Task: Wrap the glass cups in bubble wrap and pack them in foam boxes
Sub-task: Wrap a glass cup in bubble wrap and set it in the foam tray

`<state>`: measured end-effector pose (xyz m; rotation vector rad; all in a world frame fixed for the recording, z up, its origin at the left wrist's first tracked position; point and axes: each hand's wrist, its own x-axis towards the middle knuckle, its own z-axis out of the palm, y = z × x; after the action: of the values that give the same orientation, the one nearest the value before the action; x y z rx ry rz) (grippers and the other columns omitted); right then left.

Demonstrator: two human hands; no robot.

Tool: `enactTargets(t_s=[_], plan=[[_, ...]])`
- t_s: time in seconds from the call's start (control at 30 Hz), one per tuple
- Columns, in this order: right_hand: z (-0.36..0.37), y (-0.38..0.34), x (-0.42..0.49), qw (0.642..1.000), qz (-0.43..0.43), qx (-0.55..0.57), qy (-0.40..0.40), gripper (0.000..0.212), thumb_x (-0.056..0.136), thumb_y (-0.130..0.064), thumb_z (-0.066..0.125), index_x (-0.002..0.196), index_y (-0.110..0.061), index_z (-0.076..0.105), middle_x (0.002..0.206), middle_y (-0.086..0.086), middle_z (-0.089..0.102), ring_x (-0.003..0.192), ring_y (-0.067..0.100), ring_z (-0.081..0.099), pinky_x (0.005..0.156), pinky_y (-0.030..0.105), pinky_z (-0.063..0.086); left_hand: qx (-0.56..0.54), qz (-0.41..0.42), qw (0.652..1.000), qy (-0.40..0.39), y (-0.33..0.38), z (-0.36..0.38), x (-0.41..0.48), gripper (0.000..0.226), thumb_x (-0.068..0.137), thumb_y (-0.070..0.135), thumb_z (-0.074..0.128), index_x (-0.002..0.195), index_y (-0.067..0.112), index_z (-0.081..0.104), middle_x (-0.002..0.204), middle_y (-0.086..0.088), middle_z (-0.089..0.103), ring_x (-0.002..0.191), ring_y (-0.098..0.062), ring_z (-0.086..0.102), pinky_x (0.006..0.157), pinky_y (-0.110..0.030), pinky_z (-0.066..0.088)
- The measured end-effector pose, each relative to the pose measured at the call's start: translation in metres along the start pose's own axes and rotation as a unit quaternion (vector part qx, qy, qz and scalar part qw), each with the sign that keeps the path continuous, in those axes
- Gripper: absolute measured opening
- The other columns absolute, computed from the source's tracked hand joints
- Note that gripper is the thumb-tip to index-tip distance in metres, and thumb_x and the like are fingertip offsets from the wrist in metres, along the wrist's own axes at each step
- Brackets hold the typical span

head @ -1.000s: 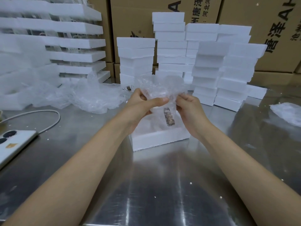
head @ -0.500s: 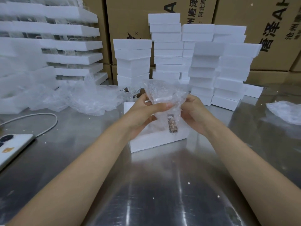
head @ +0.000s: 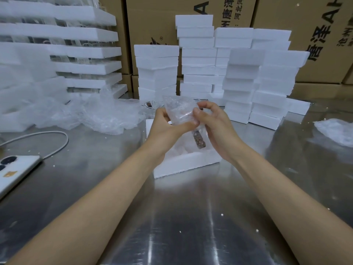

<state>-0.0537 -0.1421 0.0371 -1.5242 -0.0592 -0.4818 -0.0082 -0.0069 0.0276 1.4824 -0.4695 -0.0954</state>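
Steel bench (head: 181,217) with stacks of foam boxes (head: 238,73) behind the open foam box (head: 183,163), and just above that box we've got the bubble-wrapped glass cup (head: 178,110) held from both sides, left grip (head: 164,129) and right grip (head: 215,129) both curled around its wrap.

Brushed steel table (head: 191,217), glare down the middle. Open foam box (head: 183,165) at centre. Behind it, stacked foam boxes (head: 238,83) in several columns along the back. Back left: taller stack of foam trays (head: 86,52), loose bubble wrap heap (head: 107,115) in front. Far right: separate bubble wrap piece (head: 336,131). Left edge: white phone (head: 15,173), cable (head: 57,142) running to it. Foam crumbs (head: 221,214) scattered.
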Motion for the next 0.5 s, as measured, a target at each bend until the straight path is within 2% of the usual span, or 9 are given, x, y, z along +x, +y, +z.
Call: enactTargets(t_s=[0.1, 0.2, 0.27, 0.33, 0.4, 0.47, 0.5], plan=[[0.004, -0.005, -0.001, 1.000, 0.009, 0.013, -0.023, 0.022, 0.080, -0.036, 0.058, 0.093, -0.019, 0.060, 0.098, 0.004, 0.064, 0.100, 0.024, 0.059, 0.105, 0.045, 0.038, 0.005, 0.038, 0.999, -0.038, 0.001, 0.000, -0.002, 0.057, 0.070, 0.018, 0.085, 0.118, 0.025, 0.054, 0.108, 0.010, 0.069, 0.098, -0.003, 0.065, 0.076, -0.019, 0.051], [0.002, -0.005, 0.000, 0.996, 0.038, -0.066, -0.035, 0.035, 0.095, -0.045, 0.046, 0.099, -0.015, 0.063, 0.114, 0.014, 0.065, 0.113, 0.034, 0.057, 0.108, 0.049, 0.035, 0.017, 0.087, 0.990, -0.113, 0.003, 0.001, -0.004, 0.044, 0.075, -0.002, 0.076, 0.109, 0.024, 0.066, 0.097, 0.015, 0.074, 0.093, 0.002, 0.067, 0.070, -0.007, 0.047], [0.002, -0.005, -0.001, 0.999, 0.023, -0.037, -0.013, 0.032, 0.101, -0.037, 0.040, 0.097, -0.015, 0.063, 0.112, 0.011, 0.067, 0.112, 0.027, 0.059, 0.103, 0.042, 0.041, 0.020, 0.090, 0.989, -0.112, 0.006, -0.001, -0.003, 0.041, 0.075, 0.000, 0.077, 0.108, 0.022, 0.067, 0.095, 0.014, 0.074, 0.090, 0.002, 0.068, 0.067, -0.006, 0.047], [0.001, -0.009, -0.001, 0.998, -0.024, 0.021, 0.053, 0.021, 0.101, -0.026, 0.042, 0.098, -0.017, 0.062, 0.101, 0.000, 0.070, 0.104, 0.018, 0.062, 0.093, 0.031, 0.043, 0.005, 0.084, 0.993, -0.077, 0.010, -0.004, -0.002, 0.038, 0.076, 0.010, 0.079, 0.110, 0.020, 0.064, 0.098, 0.008, 0.074, 0.090, -0.002, 0.068, 0.066, -0.011, 0.049], [-0.002, -0.010, 0.001, 0.994, -0.006, 0.049, 0.099, 0.021, 0.099, -0.031, 0.046, 0.114, -0.019, 0.056, 0.111, -0.002, 0.068, 0.105, 0.014, 0.062, 0.085, 0.029, 0.047, -0.034, 0.082, 0.995, -0.044, 0.012, -0.006, 0.001, 0.031, 0.080, 0.015, 0.077, 0.105, 0.026, 0.063, 0.104, 0.004, 0.073, 0.097, -0.007, 0.068, 0.079, -0.022, 0.053], [-0.006, -0.010, 0.001, 0.994, 0.070, 0.063, 0.058, 0.039, 0.096, -0.041, 0.049, 0.129, -0.019, 0.048, 0.122, 0.005, 0.062, 0.102, 0.021, 0.066, 0.074, 0.031, 0.053, -0.063, 0.073, 0.995, -0.037, 0.012, -0.008, 0.001, 0.027, 0.083, 0.016, 0.074, 0.102, 0.032, 0.062, 0.110, 0.002, 0.071, 0.105, -0.012, 0.065, 0.096, -0.034, 0.050], [-0.006, -0.011, 0.000, 0.992, 0.103, 0.067, 0.013, 0.044, 0.095, -0.043, 0.050, 0.132, -0.019, 0.047, 0.121, 0.008, 0.062, 0.097, 0.025, 0.069, 0.068, 0.030, 0.055, -0.058, 0.065, 0.995, -0.049, 0.012, -0.008, 0.001, 0.031, 0.085, 0.018, 0.072, 0.110, 0.032, 0.060, 0.115, 0.001, 0.069, 0.110, -0.013, 0.063, 0.102, -0.038, 0.047]])
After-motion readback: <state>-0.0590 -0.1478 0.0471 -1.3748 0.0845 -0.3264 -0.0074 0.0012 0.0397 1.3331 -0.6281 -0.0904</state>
